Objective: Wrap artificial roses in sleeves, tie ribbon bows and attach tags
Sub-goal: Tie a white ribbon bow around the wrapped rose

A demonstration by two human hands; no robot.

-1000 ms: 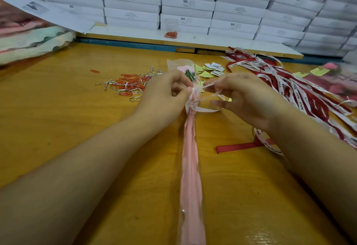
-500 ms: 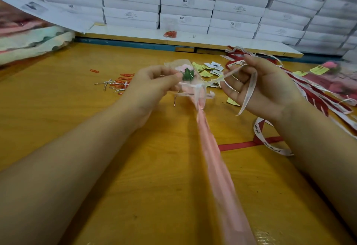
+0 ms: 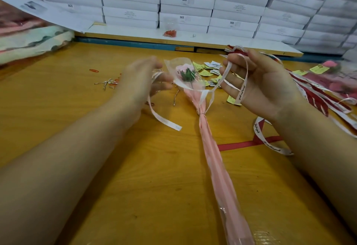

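Observation:
A pink artificial rose (image 3: 186,72) lies in a clear and pink sleeve (image 3: 216,159) on the yellow table (image 3: 154,196), bloom pointing away from me. A thin wire cinches the sleeve at its neck. A pale pink printed ribbon (image 3: 239,82) runs round that neck. My right hand (image 3: 258,86), palm up, has one ribbon end looped over its curled fingers. My left hand (image 3: 141,82) is blurred and pinches the other ribbon end, whose tail (image 3: 166,121) trails down onto the table.
Small yellow and white tags (image 3: 208,69) lie behind the rose. Red and white ribbons (image 3: 316,98) pile at the right, with a loose pair (image 3: 266,140) near my right wrist. Wire ties and orange clips (image 3: 110,83) sit left. White boxes (image 3: 185,1) line the back.
My hands have drawn apart, pulling the ribbon ends out to either side. The left hand has let go of the rose head and moved left; the sleeve has swung slightly.

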